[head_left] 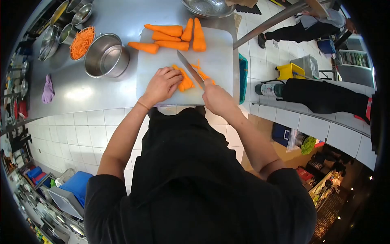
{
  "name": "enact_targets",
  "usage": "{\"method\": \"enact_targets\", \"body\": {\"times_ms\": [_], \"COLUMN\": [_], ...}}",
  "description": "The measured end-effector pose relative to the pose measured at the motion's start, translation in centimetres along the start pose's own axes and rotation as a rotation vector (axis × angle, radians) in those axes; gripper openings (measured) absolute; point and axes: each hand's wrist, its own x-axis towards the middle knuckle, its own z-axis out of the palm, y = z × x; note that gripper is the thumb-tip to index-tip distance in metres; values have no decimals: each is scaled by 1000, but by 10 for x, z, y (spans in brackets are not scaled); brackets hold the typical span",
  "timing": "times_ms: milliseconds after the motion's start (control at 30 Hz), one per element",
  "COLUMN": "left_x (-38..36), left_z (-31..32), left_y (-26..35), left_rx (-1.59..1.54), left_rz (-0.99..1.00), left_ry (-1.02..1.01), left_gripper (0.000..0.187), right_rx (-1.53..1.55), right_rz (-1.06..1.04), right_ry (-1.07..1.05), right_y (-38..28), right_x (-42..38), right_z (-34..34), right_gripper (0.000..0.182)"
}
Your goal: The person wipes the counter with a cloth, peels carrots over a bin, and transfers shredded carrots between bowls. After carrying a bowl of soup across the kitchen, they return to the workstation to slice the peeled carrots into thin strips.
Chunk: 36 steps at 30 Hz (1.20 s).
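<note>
On the white cutting board (154,89) my left hand (162,84) presses down with bent fingers on a stack of carrot slices (185,81). My right hand (219,97) is wrapped round the handle of a kitchen knife (190,68). Its blade points away from me and to the left, just right of the carrot slices. A few thin carrot strips (203,75) lie to the right of the blade. Several peeled whole carrots (172,44) rest along the far part of the board.
Left of the board stand a steel pot (107,57) and a container of shredded carrot (82,42). More steel bowls (49,42) sit at the far left, near a purple glove (48,89). A large metal bowl (209,7) is behind the board. Another person (308,26) stands at the upper right.
</note>
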Motion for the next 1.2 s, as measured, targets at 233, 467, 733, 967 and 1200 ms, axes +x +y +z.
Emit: {"method": "enact_targets", "body": {"times_ms": [233,467,733,967,1200], "left_x": [3,5,6,6,5], "left_z": [-3,-4,-5,-1,-1], "left_y": [2,-1,-2,-2,-3], "left_rx": [-7,-17,-17,-33,-37], "left_rz": [24,-5,18,12,-7], "left_ry": [-66,-105,-102,-74,-69], "left_gripper": [20,21,21,21,19], "right_rx": [-77,26,-17,47,111], "right_rz": [-10,-28,-40,-82,-56], "right_ry": [-89,47,89,150,263], "right_y": [-31,-2,-19,-19,-22], "right_x": [-15,30,35,33,27], "right_z": [-18,25,16,28,52], "right_gripper": [18,21,23,23,23]}}
